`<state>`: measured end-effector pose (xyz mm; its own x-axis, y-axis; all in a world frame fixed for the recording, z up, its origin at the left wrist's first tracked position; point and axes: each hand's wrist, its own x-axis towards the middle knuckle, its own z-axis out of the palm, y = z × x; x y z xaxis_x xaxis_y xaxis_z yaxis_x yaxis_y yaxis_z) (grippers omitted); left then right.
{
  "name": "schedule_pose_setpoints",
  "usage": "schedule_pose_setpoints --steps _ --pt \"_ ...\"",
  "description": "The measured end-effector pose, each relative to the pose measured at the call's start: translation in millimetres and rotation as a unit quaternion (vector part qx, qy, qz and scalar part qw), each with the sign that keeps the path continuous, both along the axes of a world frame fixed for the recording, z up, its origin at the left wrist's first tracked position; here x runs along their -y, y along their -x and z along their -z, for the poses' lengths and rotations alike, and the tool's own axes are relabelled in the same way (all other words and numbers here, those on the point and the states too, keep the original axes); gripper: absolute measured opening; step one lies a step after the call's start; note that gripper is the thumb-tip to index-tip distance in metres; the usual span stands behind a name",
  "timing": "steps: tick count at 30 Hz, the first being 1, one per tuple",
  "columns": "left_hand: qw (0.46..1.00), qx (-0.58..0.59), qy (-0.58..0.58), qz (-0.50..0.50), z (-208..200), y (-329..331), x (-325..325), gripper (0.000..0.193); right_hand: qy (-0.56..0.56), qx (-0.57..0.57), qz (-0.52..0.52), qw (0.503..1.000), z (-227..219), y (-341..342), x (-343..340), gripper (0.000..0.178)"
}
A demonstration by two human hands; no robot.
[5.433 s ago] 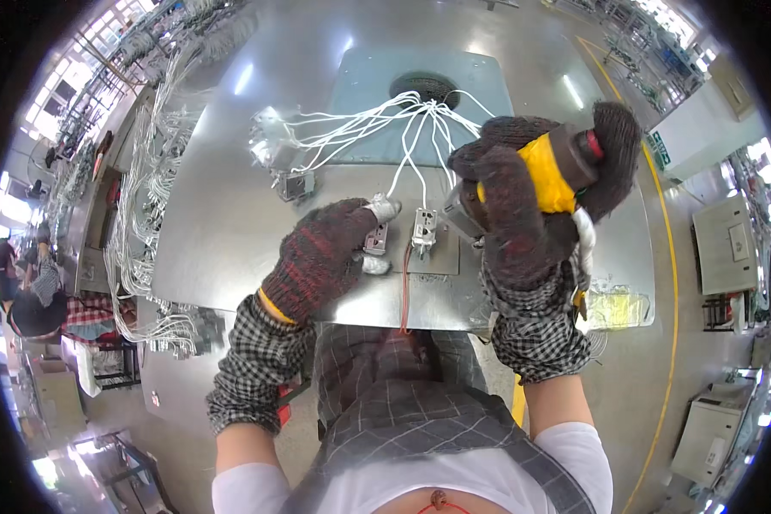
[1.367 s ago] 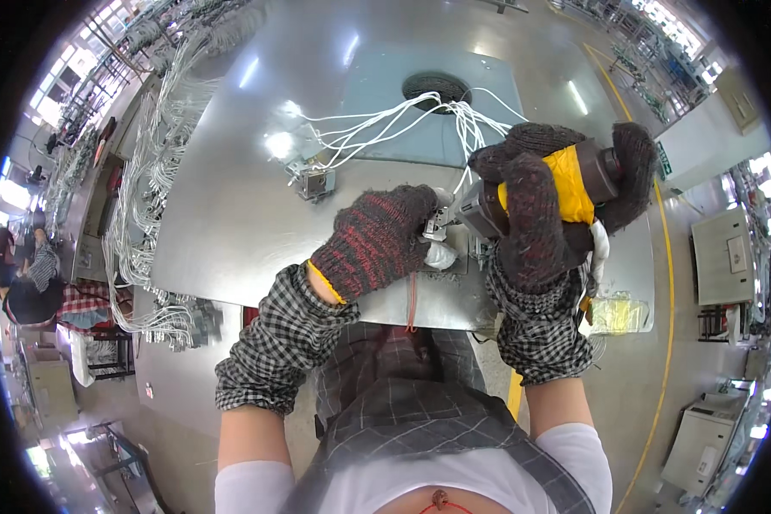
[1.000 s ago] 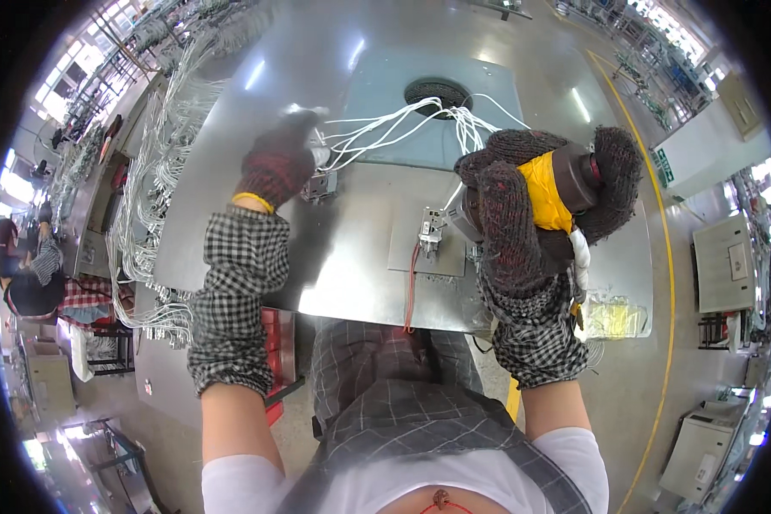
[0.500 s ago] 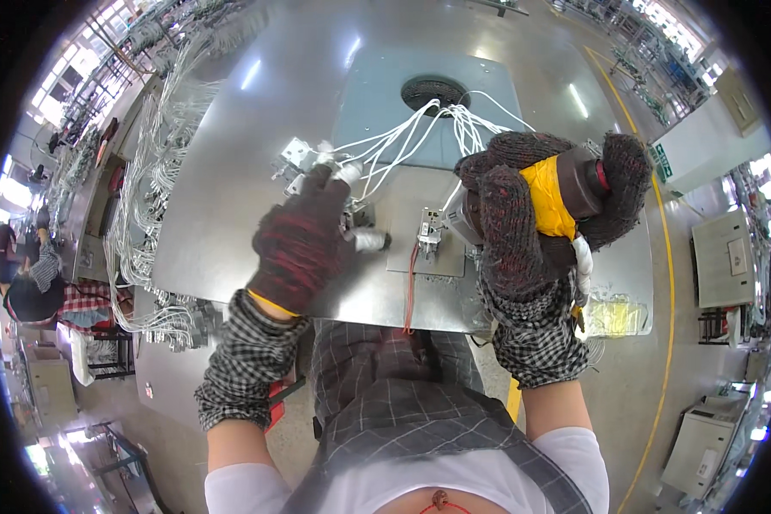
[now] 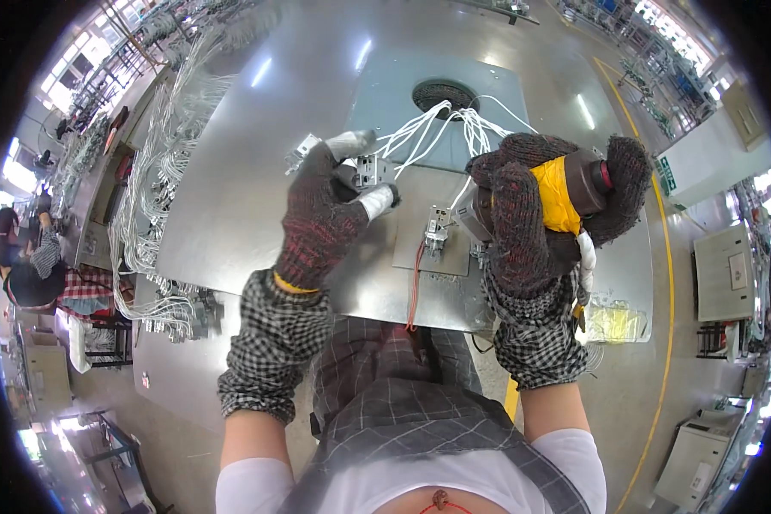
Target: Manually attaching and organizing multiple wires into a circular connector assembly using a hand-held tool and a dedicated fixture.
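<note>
My left hand (image 5: 321,218), in a dark knitted glove with white-wrapped fingertips, pinches a small silvery-white wired block (image 5: 371,171) between thumb and forefinger. A similar block (image 5: 302,152) shows just beyond its other fingers; whether they touch it I cannot tell. My right hand (image 5: 522,214), gloved too, grips a dark power tool (image 5: 584,184) wrapped in yellow tape. The tool's lower end is beside another small metal block (image 5: 438,227), which sits on a thin square plate (image 5: 411,193). Red wires (image 5: 415,287) run from that block over the table's near edge.
White wires (image 5: 420,128) fan out from a dark round opening (image 5: 445,96) in the metal table (image 5: 231,197). Bundles of wires (image 5: 150,188) hang along the left side. Yellow tape (image 5: 617,321) lies at the right corner. A person (image 5: 38,278) is at far left.
My left hand has moved right and lifted, turning so the block shows between thumb and forefinger. My right hand keeps its grip on the power tool, almost unmoved.
</note>
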<state>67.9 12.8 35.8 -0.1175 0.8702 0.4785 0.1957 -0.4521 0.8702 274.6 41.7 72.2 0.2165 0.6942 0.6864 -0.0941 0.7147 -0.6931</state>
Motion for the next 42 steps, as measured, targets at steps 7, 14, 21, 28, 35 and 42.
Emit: schedule_pose_setpoints --steps 7,14,21,28,35,42 --pt "0.998 -0.058 0.018 -0.005 3 -11 9 0.056 -0.093 0.027 -0.072 0.993 -10 -5 -7 0.070" --pt "0.963 -0.257 -0.025 0.076 -8 -49 -2 0.056 -0.066 -0.089 0.018 0.994 -44 -20 -10 0.072" --pt "0.932 -0.342 0.061 0.102 -23 -35 -4 0.055 -0.037 -0.119 -0.077 0.989 -34 -10 -6 0.076" --pt "0.912 -0.400 0.051 0.082 -20 -34 -2 0.050 -0.041 0.025 -0.058 0.997 -17 -7 -3 0.072" --pt "0.947 -0.300 0.065 0.097 -18 -32 0 0.051 -0.085 -0.027 -0.083 0.993 -22 -5 -8 0.074" --pt "0.920 -0.378 0.036 0.095 -21 -38 -1 0.044 -0.080 -0.011 -0.030 0.996 -21 -10 -10 0.075"
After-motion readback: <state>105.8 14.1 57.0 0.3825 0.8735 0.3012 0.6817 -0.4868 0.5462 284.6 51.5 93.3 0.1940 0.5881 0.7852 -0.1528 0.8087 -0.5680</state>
